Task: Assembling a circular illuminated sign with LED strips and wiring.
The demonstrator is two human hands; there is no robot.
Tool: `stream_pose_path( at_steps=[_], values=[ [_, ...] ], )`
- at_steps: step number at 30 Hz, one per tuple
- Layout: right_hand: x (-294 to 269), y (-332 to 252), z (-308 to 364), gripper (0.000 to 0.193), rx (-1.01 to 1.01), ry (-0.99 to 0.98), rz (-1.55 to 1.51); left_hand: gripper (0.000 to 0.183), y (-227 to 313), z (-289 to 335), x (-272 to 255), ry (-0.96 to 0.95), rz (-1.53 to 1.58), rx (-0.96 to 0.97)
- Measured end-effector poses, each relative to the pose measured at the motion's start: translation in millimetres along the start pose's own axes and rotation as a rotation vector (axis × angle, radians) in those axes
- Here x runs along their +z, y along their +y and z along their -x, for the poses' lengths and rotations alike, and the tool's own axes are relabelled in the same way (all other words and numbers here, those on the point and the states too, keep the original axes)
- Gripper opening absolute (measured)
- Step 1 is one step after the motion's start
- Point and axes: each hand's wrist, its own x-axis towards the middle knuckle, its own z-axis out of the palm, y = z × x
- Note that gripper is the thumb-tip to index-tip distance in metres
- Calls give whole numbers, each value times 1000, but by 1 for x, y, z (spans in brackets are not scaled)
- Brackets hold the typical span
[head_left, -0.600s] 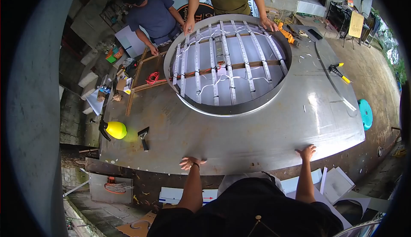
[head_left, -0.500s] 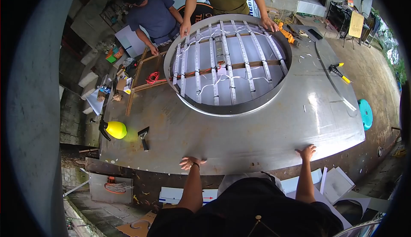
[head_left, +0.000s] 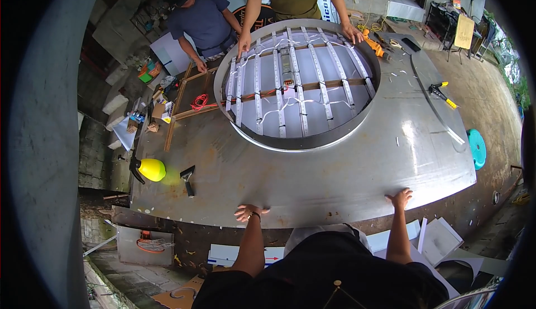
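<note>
My left hand (head_left: 250, 213) rests open on the near edge of the metal-topped table (head_left: 312, 180), fingers spread, a dark band at its wrist. Further right along the same edge, my right hand (head_left: 399, 198) also lies open, holding nothing. Beyond both hands stands a large round frame (head_left: 312, 142) with a grey rim, apart from them. Inside it run several LED strips (head_left: 298, 97) joined by white wires and crossed by brown bars. A small power supply (head_left: 286, 66) sits near its middle. Left of my left hand lies a black scraper (head_left: 188, 181).
A co-worker in olive has both hands (head_left: 244, 45) at the frame's far rim; another person in blue (head_left: 202, 21) stands left, by a wooden frame (head_left: 174, 111). A yellow spray bottle (head_left: 152, 169), red cord (head_left: 200, 102), orange power tool (head_left: 375, 45), utility knife (head_left: 444, 94) and teal stool (head_left: 476, 148) surround them.
The olive-clad co-worker's left-side hand has shifted slightly right and down along the frame's far rim. My two hands have stayed in place.
</note>
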Motion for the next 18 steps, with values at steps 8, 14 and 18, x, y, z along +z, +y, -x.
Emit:
stream_pose_path(
  at_steps=[8, 14, 18],
  values=[
    [3, 1, -3, 119, 24, 46, -55, 143, 1, -4, 2, 3, 32, -10],
    [-8, -8, 6, 119, 69, -3, -81, 143, -2, -1, 0, -7, 44, -9],
    [-5, -6, 4, 118, 62, 0, -89, 142, -2, -4, 1, 5, 44, -11]
  ],
)
